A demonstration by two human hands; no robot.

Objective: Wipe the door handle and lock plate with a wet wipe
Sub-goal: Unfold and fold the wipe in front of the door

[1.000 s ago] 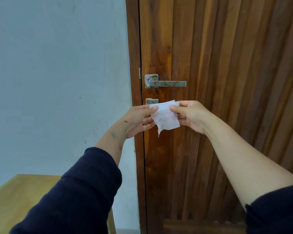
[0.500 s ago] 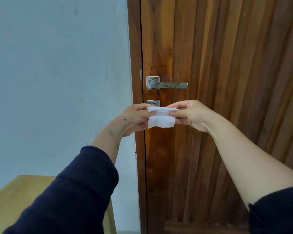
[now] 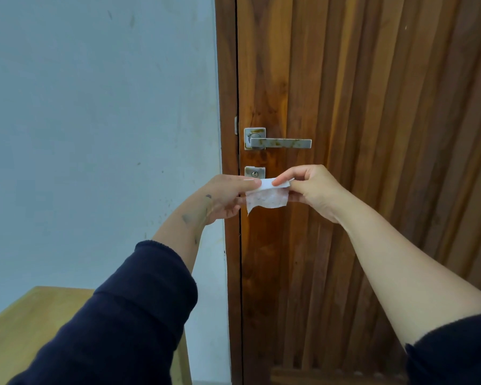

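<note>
A white wet wipe (image 3: 267, 198) is stretched between both hands, folded over at its top edge. My left hand (image 3: 225, 198) pinches its left end and my right hand (image 3: 311, 190) pinches its right end. Just above it, the small square lock plate (image 3: 254, 172) with a keyhole sits on the brown wooden door (image 3: 372, 107), its lower edge hidden behind the wipe. Higher up, the metal door handle (image 3: 281, 143) with rusty stains points right from its square plate. Neither hand touches the handle or lock plate.
A pale blue wall (image 3: 95, 120) fills the left half. A light wooden table (image 3: 34, 329) stands at the lower left below my left sleeve. The door frame (image 3: 228, 245) runs vertically beside the hands.
The wipe hung longer a second ago; it has been folded into a shorter strip, and both hands have stayed just under the lock plate.
</note>
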